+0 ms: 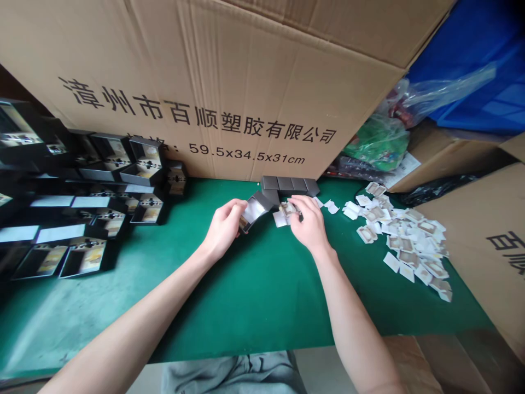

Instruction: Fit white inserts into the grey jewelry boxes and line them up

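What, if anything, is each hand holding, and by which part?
The left hand holds an open dark box by its left side. The right hand is at the right side of a white insert; gripping or merely touching, I can't tell.

Pale light (45,320) gleams on the green tabletop (246,306).
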`<state>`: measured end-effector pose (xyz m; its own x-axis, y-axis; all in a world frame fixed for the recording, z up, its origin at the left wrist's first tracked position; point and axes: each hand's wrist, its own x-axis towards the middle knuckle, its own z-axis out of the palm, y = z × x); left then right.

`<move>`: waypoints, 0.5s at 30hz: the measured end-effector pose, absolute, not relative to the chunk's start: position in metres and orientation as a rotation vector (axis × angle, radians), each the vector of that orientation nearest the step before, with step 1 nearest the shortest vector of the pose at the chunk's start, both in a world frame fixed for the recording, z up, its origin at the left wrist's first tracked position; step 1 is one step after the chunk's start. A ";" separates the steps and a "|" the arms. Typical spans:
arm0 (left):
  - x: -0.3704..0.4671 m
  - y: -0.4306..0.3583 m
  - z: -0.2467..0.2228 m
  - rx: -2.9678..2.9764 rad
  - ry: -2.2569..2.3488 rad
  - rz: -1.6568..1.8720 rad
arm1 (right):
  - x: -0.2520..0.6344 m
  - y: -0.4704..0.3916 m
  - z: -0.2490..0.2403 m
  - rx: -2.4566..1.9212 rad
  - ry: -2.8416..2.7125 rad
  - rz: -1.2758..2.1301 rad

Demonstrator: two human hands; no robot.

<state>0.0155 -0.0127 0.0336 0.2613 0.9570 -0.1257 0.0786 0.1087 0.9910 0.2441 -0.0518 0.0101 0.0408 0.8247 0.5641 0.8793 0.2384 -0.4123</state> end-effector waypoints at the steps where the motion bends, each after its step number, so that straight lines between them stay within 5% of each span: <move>1: 0.016 -0.013 0.034 1.282 1.105 0.894 | 0.247 -0.052 0.009 -1.588 -1.798 -0.069; 15: 0.016 -0.014 0.037 1.299 1.105 0.884 | 0.282 -0.063 0.013 -1.881 -1.774 -0.066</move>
